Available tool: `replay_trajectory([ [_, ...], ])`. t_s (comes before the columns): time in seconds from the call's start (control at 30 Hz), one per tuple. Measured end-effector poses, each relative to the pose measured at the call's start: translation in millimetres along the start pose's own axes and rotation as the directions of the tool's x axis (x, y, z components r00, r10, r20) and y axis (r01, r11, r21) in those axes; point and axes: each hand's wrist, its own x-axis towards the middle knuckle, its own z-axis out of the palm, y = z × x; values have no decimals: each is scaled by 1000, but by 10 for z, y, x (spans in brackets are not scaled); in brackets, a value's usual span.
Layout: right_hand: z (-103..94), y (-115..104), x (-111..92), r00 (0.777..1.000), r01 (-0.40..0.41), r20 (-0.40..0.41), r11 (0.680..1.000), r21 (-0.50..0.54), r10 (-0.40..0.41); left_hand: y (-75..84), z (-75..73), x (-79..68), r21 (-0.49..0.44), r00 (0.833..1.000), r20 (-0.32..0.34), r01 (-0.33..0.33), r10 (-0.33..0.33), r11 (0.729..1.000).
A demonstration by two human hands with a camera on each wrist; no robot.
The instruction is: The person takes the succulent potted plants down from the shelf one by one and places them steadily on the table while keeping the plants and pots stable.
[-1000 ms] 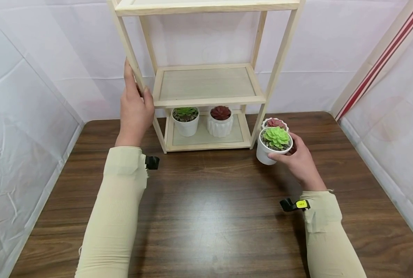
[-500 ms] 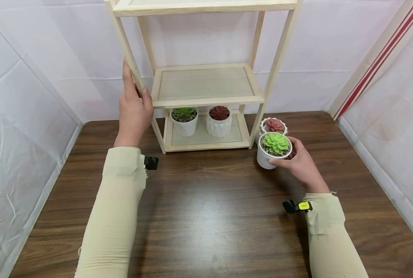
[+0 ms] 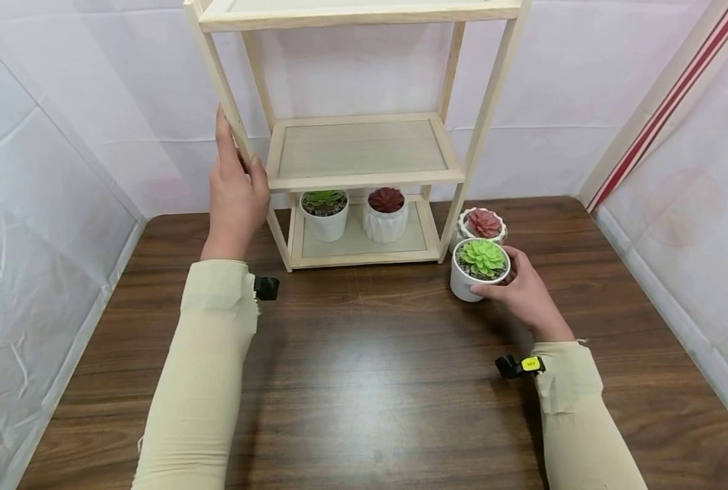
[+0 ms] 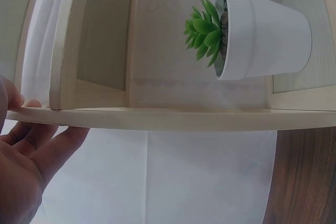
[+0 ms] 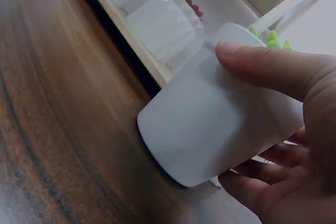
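Observation:
My right hand (image 3: 528, 292) grips a smooth white pot holding a light green succulent (image 3: 480, 272). The thumb lies along the pot's near side, the fingers round its far side. In the right wrist view the pot (image 5: 210, 114) stands with its base right at the tabletop. Just behind it is a scalloped white pot with a pink succulent (image 3: 483, 224), partly hidden. My left hand (image 3: 236, 194) holds the left front post of a pale wooden shelf (image 3: 364, 182), thumb on one side and fingers on the other, as the left wrist view also shows.
On the bottom tier stand a smooth white pot with a dark green succulent (image 3: 325, 216) and a ribbed white pot with a dark red succulent (image 3: 387, 216). White cloth (image 3: 615, 88) hangs behind the brown wooden table (image 3: 364, 381) and along its sides.
My right hand has drawn the green succulent's pot a little toward me, showing more of the pink one behind. The left hand has kept its hold on the shelf post.

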Motion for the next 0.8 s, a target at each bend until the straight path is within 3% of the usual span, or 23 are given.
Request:
replay_trajectory([
  [0.27, 36, 43, 19, 1000, 20, 6, 993, 120, -21, 6, -3, 2, 4, 1000, -2, -5, 5, 1000],
  [0.8, 36, 57, 17, 999, 19, 28, 987, 160, -23, 11, -6, -3, -7, 1000, 6, 5, -5, 1000],
])
